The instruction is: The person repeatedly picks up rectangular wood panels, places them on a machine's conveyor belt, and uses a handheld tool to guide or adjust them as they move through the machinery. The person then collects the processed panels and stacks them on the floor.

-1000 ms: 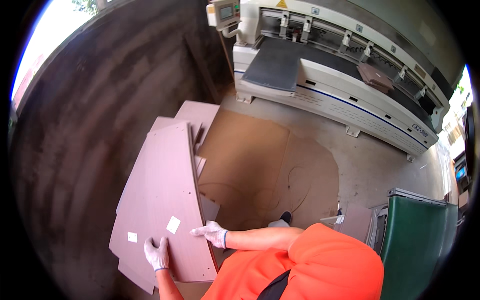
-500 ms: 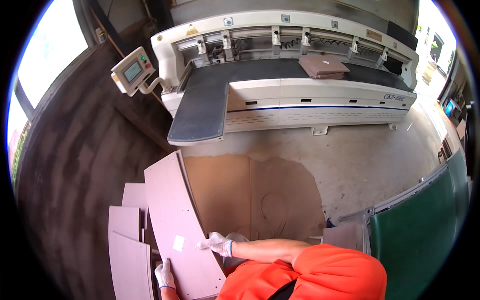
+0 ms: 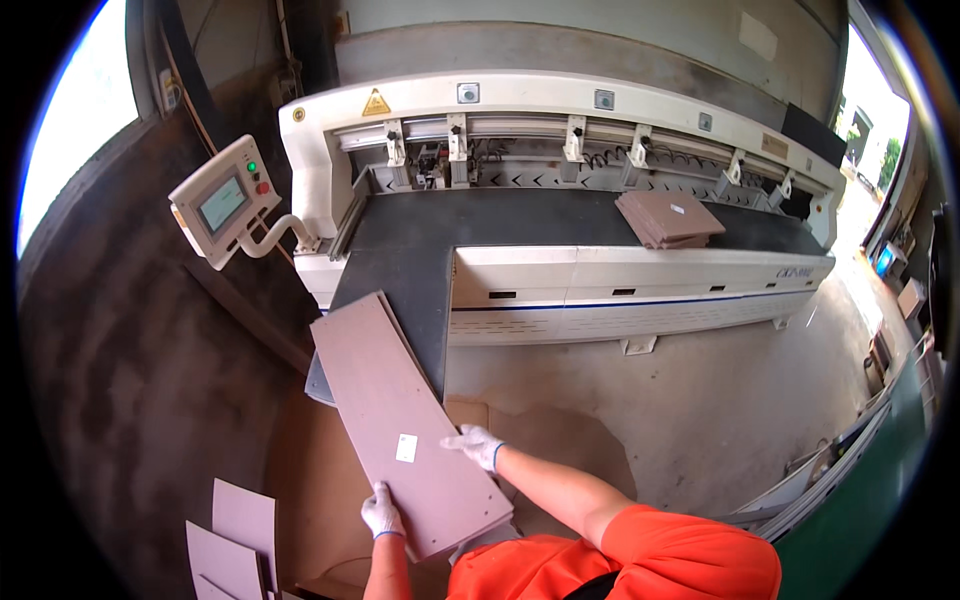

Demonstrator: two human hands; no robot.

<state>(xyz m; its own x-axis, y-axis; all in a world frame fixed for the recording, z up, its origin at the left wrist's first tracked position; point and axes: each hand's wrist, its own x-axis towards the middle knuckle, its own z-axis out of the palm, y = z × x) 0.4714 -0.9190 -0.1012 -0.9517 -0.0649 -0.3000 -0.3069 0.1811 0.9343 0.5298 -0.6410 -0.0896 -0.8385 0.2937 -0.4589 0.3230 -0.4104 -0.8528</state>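
I hold a stack of long pinkish-brown boards [image 3: 395, 410] with a small white label on top, lifted off the floor and pointing toward the machine's dark table [image 3: 430, 250]. My left hand [image 3: 381, 511], in a white glove, grips the near edge of the stack. My right hand [image 3: 474, 444], also gloved, presses on the stack's right edge. The far end of the boards overlaps the front corner of the dark table.
A large white panel machine [image 3: 600, 290] spans the back, with a control screen on an arm [image 3: 222, 203] at left. Another pile of boards [image 3: 668, 217] lies on its table at right. Cardboard [image 3: 540, 440] covers the floor; more boards [image 3: 240, 540] lie at lower left.
The view has swung up from the floor pile to the machine. The boards have risen with both hands and moved toward the machine's table.
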